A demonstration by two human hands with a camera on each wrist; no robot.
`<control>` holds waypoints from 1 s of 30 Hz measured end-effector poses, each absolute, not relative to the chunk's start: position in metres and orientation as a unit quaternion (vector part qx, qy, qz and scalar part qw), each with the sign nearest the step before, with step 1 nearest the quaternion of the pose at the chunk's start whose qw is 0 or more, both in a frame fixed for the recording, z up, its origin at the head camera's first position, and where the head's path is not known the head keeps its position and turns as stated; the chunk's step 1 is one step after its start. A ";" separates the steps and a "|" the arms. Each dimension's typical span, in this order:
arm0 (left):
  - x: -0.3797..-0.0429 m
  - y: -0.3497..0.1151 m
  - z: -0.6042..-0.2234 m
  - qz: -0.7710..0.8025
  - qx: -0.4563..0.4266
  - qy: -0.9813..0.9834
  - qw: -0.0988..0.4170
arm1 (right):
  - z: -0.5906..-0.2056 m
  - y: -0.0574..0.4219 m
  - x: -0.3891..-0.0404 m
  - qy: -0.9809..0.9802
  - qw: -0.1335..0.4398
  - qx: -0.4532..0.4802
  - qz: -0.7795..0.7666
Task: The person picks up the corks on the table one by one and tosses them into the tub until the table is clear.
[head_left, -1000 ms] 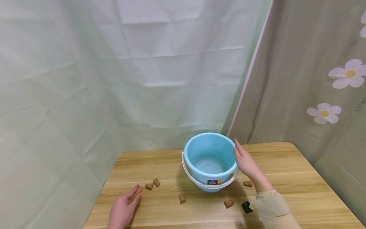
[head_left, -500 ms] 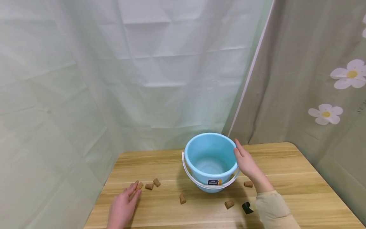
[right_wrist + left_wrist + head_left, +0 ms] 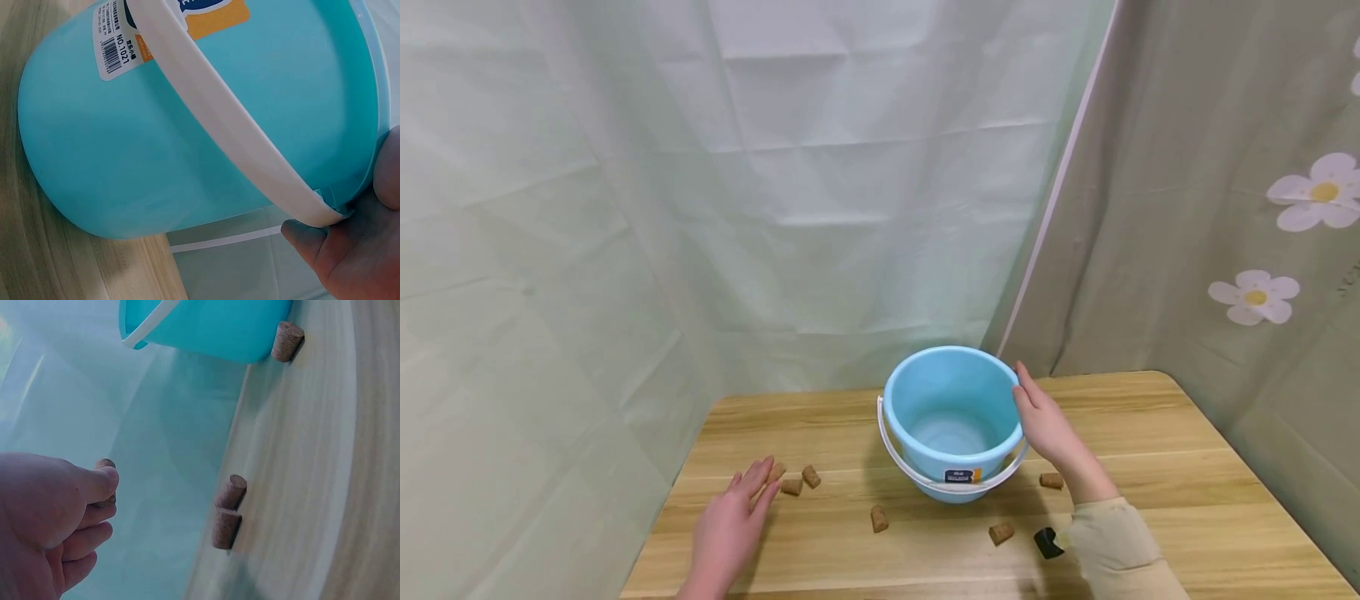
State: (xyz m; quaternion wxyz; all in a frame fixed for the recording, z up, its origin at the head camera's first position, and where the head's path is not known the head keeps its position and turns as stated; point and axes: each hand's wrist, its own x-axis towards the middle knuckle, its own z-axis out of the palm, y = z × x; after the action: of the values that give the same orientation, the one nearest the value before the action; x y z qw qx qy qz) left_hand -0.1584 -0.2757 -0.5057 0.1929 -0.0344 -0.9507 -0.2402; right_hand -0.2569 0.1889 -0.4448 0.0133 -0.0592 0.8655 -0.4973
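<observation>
My left hand (image 3: 727, 527) pinches a cork (image 3: 777, 472) between thumb and fingertips at the left of the table. In the left wrist view, that cork (image 3: 105, 464) shows mostly covered by the thumb, against the curtain. Just right of it, two more corks (image 3: 792, 487) (image 3: 811, 477) lie close together. A light blue bucket (image 3: 951, 471) with a white handle (image 3: 912, 477) stands upright near the back. At its right rim, my right hand (image 3: 1047, 427) grips the edge; in the right wrist view its fingers (image 3: 306, 240) lie by the handle's end.
Another cork (image 3: 879, 520) lies in front of the bucket's left side, and two more (image 3: 1001, 533) (image 3: 1051, 481) to the right. A small black piece (image 3: 1048, 543) lies by the right sleeve (image 3: 1116, 542). Curtains (image 3: 850, 208) hang behind the wooden table (image 3: 1180, 467).
My left hand, with the cork in its fingertips, has moved away from me and slightly right. The right hand and the bucket hold still.
</observation>
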 end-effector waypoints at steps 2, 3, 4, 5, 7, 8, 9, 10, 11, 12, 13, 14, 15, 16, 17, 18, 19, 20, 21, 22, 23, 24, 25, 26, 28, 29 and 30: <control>-0.160 -0.273 -0.503 -0.239 -0.040 -0.949 0.200 | -0.445 0.189 -0.257 0.866 0.012 -0.060 -0.496; -0.161 -0.271 -0.502 -0.240 -0.044 -0.948 0.205 | -0.445 0.188 -0.258 0.866 0.011 -0.060 -0.496; -0.162 -0.269 -0.501 -0.242 -0.048 -0.946 0.210 | -0.445 0.189 -0.258 0.866 0.010 -0.060 -0.497; -0.163 -0.267 -0.500 -0.245 -0.053 -0.944 0.216 | -0.445 0.188 -0.258 0.865 0.009 -0.060 -0.498; -0.165 -0.263 -0.498 -0.246 -0.064 -0.939 0.231 | -0.445 0.188 -0.258 0.865 0.009 -0.062 -0.498; -0.166 -0.261 -0.497 -0.248 -0.071 -0.936 0.239 | -0.445 0.188 -0.258 0.865 0.009 -0.062 -0.498; -0.167 -0.259 -0.496 -0.248 -0.076 -0.933 0.247 | -0.444 0.189 -0.258 0.864 0.009 -0.061 -0.500; -0.168 -0.257 -0.495 -0.248 -0.081 -0.931 0.255 | -0.444 0.189 -0.258 0.864 0.009 -0.061 -0.500; -0.169 -0.255 -0.494 -0.247 -0.085 -0.929 0.261 | -0.443 0.188 -0.257 0.864 0.010 -0.060 -0.500; -0.170 -0.252 -0.492 -0.244 -0.088 -0.928 0.268 | -0.442 0.189 -0.257 0.864 0.011 -0.060 -0.500; -0.171 -0.250 -0.491 -0.244 -0.090 -0.927 0.271 | -0.442 0.189 -0.256 0.863 0.011 -0.059 -0.501; -0.172 -0.247 -0.490 -0.242 -0.092 -0.926 0.274 | -0.442 0.189 -0.256 0.863 0.012 -0.059 -0.501; -0.173 -0.245 -0.489 -0.243 -0.094 -0.925 0.276 | -0.441 0.189 -0.256 0.863 0.012 -0.059 -0.501; -0.174 -0.242 -0.487 -0.242 -0.095 -0.925 0.277 | -0.441 0.189 -0.255 0.863 0.013 -0.059 -0.501; -0.175 -0.240 -0.486 -0.243 -0.098 -0.924 0.277 | -0.441 0.189 -0.255 0.863 0.013 -0.059 -0.502; -0.176 -0.238 -0.485 -0.243 -0.100 -0.924 0.278 | -0.442 0.189 -0.256 0.863 0.012 -0.059 -0.502; -0.177 -0.235 -0.484 -0.245 -0.103 -0.923 0.280 | -0.442 0.189 -0.256 0.863 0.012 -0.060 -0.501; -0.178 -0.233 -0.483 -0.246 -0.106 -0.921 0.282 | -0.442 0.189 -0.256 0.863 0.012 -0.060 -0.502; -0.179 -0.231 -0.482 -0.248 -0.111 -0.919 0.285 | -0.443 0.189 -0.256 0.863 0.012 -0.060 -0.502; -0.180 -0.228 -0.481 -0.249 -0.113 -0.918 0.288 | -0.444 0.189 -0.256 0.862 0.011 -0.060 -0.503; -0.181 -0.226 -0.479 -0.250 -0.120 -0.916 0.291 | -0.444 0.189 -0.257 0.862 0.011 -0.061 -0.503; -0.181 -0.224 -0.478 -0.251 -0.124 -0.914 0.294 | -0.444 0.189 -0.257 0.861 0.011 -0.061 -0.504; -0.182 -0.222 -0.477 -0.251 -0.128 -0.913 0.296 | -0.444 0.189 -0.257 0.862 0.011 -0.061 -0.503; -0.182 -0.220 -0.476 -0.251 -0.130 -0.912 0.297 | -0.445 0.189 -0.257 0.861 0.011 -0.060 -0.505; -0.183 -0.216 -0.474 -0.250 -0.134 -0.912 0.297 | -0.445 0.189 -0.257 0.862 0.013 -0.059 -0.504; -0.184 -0.214 -0.473 -0.251 -0.135 -0.911 0.297 | -0.445 0.189 -0.257 0.862 0.013 -0.059 -0.503; -0.185 -0.212 -0.472 -0.252 -0.135 -0.912 0.296 | -0.445 0.189 -0.257 0.862 0.014 -0.059 -0.503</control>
State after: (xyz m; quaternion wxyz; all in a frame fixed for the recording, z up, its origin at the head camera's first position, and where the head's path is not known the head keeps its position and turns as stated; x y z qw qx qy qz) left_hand -0.1847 -0.2123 -0.4724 0.2959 -0.1347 -0.9115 -0.2518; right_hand -0.2570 0.1887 -0.4449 0.0141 -0.0586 0.8624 -0.5026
